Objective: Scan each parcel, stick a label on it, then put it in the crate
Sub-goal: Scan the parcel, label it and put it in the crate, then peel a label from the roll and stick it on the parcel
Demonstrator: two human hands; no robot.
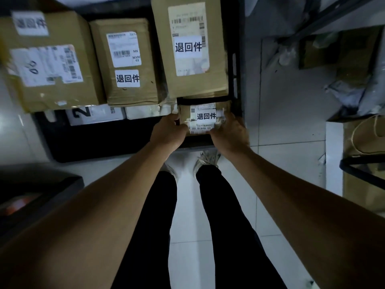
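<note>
While the left hand (169, 132) and right hand (229, 134) grip the small labelled parcel (203, 117) by its sides, it lowers squarely into the crate (236, 80) at centre frame.

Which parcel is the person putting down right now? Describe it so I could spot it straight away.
Find the black crate on the floor, packed with brown boxes. At its near right corner, both hands hold the small parcel from either side. It is by far the smallest box, below the tall box.

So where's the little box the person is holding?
In the head view, the little box sits between the left hand and right hand, at the black crate's near right corner, below the tall box.
</note>
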